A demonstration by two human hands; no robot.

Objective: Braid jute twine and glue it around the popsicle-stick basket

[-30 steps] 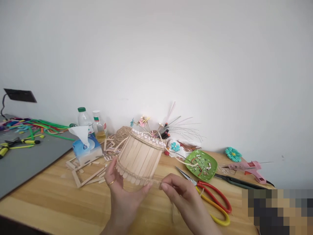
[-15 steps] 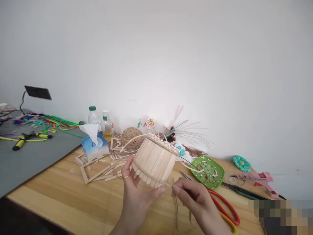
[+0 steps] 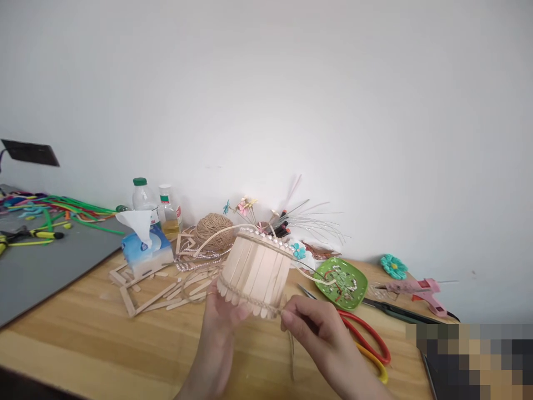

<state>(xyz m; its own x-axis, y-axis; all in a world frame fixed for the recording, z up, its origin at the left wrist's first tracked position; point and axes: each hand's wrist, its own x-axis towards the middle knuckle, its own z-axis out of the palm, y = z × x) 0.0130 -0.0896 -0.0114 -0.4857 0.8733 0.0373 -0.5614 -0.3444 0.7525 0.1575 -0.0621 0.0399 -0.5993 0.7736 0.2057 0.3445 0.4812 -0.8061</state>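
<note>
Two bare hands: one left hand (image 3: 222, 319), one right hand (image 3: 312, 325). At the left fingers, one round basket of pale flat wooden sticks (image 3: 256, 272); around it, two brown twine bands (image 3: 250, 298). Beyond the left fingers: one brown twine ball (image 3: 215, 231). Farther left: one green-capped clear bottle (image 3: 144, 197), one white-capped clear bottle (image 3: 169, 214), so two; one blue-and-white tissue box (image 3: 152, 255). Right of the right fingers: one pair of red-and-yellow-handled scissors (image 3: 377, 336), one square green dish (image 3: 361, 280), one pink glue gun (image 3: 433, 291), one large turquoise flower (image 3: 393, 266).

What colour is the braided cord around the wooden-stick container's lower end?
The braided cord is light brown, clearest in the head view.
</note>
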